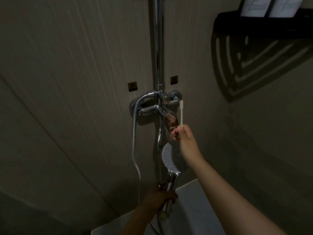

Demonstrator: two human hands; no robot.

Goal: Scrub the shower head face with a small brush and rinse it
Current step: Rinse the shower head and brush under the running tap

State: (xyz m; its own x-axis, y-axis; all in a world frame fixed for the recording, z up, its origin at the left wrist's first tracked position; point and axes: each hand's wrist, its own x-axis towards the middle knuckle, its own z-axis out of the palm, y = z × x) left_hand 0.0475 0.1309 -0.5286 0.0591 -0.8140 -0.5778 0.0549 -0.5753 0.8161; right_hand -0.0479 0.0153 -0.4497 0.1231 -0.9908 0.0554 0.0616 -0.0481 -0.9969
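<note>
L hand (159, 198) low in shadow, closed round handle of handheld shower head (169, 158); face points up, toward cam, just below R hand. R hand (182, 134) fingers pinched shut on a small white brush (181, 114), stem upright, tip in front of chrome mixer valve (157, 106). Far top right: black corner shelf (254, 19) w/ two white packets (271, 5) in it.

The round shower head (167, 157), silver w/ a pale dotted face turned up and left, is held low by its shiny handle, and the small white brush (181, 114) stands straight up just above it, near the tap.
</note>
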